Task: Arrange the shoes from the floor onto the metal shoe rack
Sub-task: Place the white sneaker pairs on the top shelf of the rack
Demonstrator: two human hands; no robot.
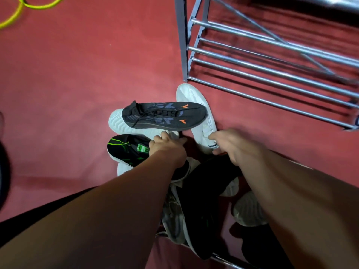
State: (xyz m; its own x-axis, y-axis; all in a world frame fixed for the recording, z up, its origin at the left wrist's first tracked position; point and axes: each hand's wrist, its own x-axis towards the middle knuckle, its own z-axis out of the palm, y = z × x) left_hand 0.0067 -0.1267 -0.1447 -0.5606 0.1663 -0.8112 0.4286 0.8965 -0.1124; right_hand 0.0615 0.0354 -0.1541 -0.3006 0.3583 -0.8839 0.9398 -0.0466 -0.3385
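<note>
A pile of shoes lies on the red floor in front of the metal shoe rack. On top lies a black shoe with orange marks, resting across two white shoes. My left hand reaches between a black shoe with green stripes and the left white shoe, fingers curled on the white shoe's edge. My right hand pinches the heel end of the right white shoe, thumb under it. More shoes lie below my forearms, partly hidden.
The rack's bars are bare, standing at the upper right with its corner post close to the white shoe's toe. A yellow cable lies at the top left. A grey shoe sits near my right arm.
</note>
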